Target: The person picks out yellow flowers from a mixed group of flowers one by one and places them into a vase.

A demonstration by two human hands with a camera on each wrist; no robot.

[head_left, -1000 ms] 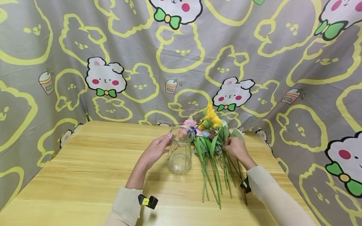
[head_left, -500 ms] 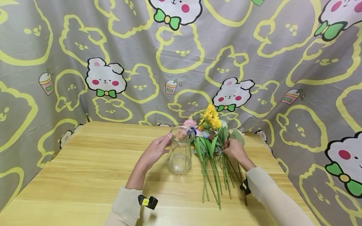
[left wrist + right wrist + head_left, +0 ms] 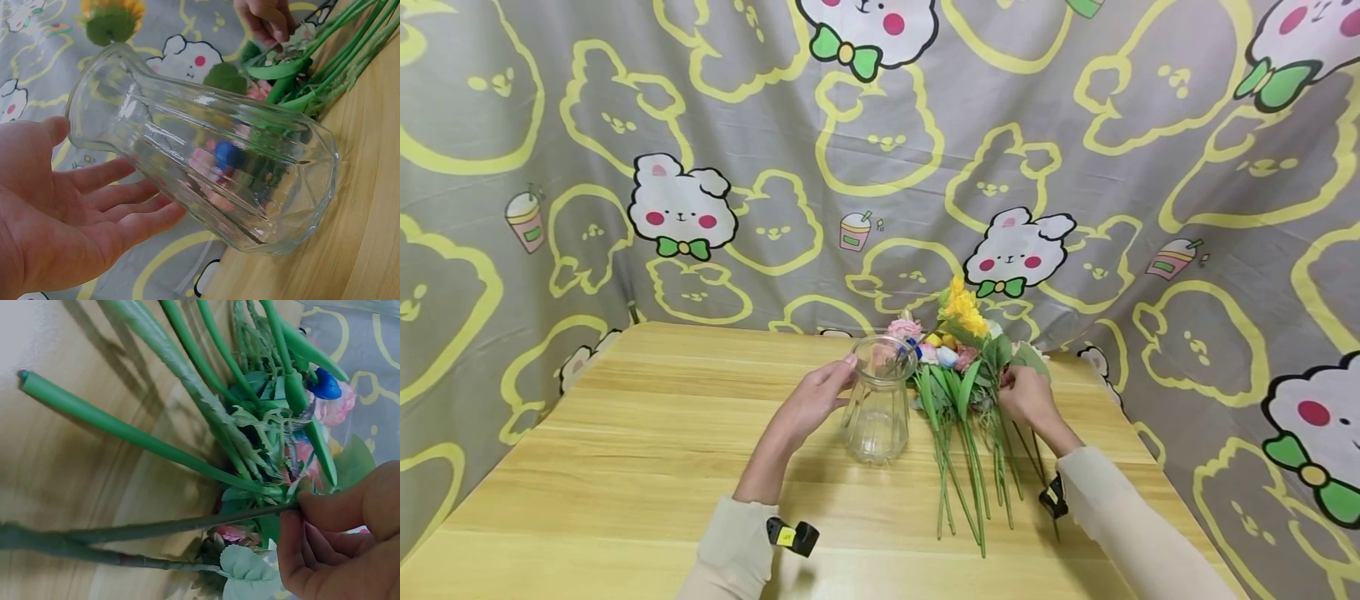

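Observation:
A clear glass vase [image 3: 877, 417] stands upright on the wooden table. My left hand [image 3: 812, 400] is at its left side, thumb by the rim and fingers extended along the glass in the left wrist view. To the vase's right lies a bunch of artificial flowers, with green stems [image 3: 973, 483] toward me and pink blooms [image 3: 904, 327] at the back. My right hand [image 3: 1028, 396] pinches a dark green flower stem [image 3: 187, 523] between thumb and forefinger. A yellow flower [image 3: 964, 310] rises above the bunch; leaves hide whether the pinched stem is its own.
Around the table [image 3: 647, 450] hangs a grey patterned cloth [image 3: 760, 125], close behind the flowers. A blue bud [image 3: 325, 384] and a loose leafy sprig [image 3: 250, 575] lie among the blooms. The table's right edge runs near my right forearm.
The yellow flower has tipped and turned slightly, uncovering more small blooms beneath it. My right hand has shifted a little to the right. The left hand and the vase stay put.

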